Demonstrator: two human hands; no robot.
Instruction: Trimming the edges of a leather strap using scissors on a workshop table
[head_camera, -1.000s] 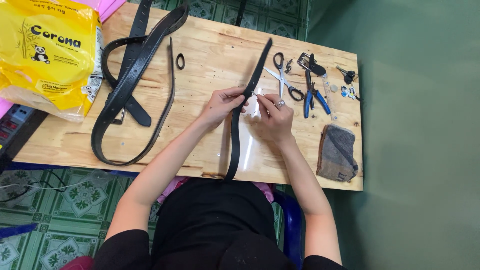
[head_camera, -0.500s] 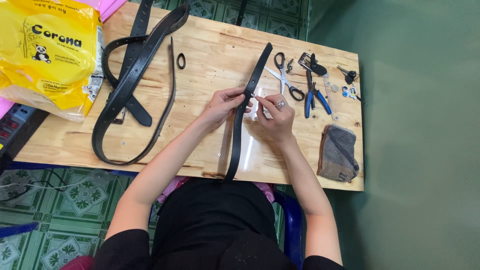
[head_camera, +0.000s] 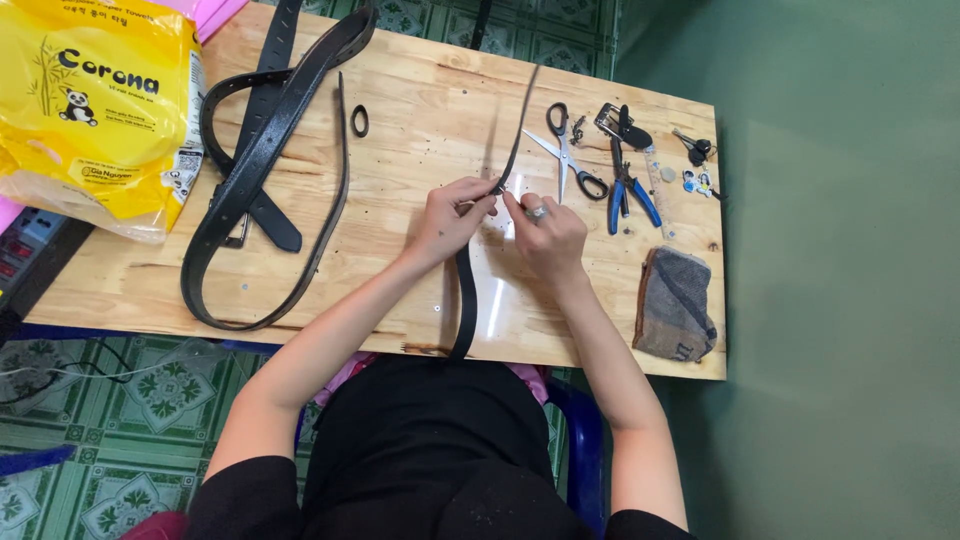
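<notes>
Belt strap (head_camera: 466, 290), black, running from lower centre up toward the scissors, pinched mid-frame to keep it steady. Desk (head_camera: 420, 100) of pale wood under everything. Yellow bag (head_camera: 90, 100) upper left, clear of the work. Looped belts (head_camera: 260, 190) left. Left hand (head_camera: 450, 215) and right hand (head_camera: 545, 235), fingers closed on strap. Scissors (head_camera: 566, 150), pliers (head_camera: 625, 185) within reach, upper right.

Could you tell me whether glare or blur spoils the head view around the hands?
Head view: a bright streak of glare lies on the wooden table just below the right hand; the left hand and the black strap read sharp; shadows are soft, lighting even.
</notes>
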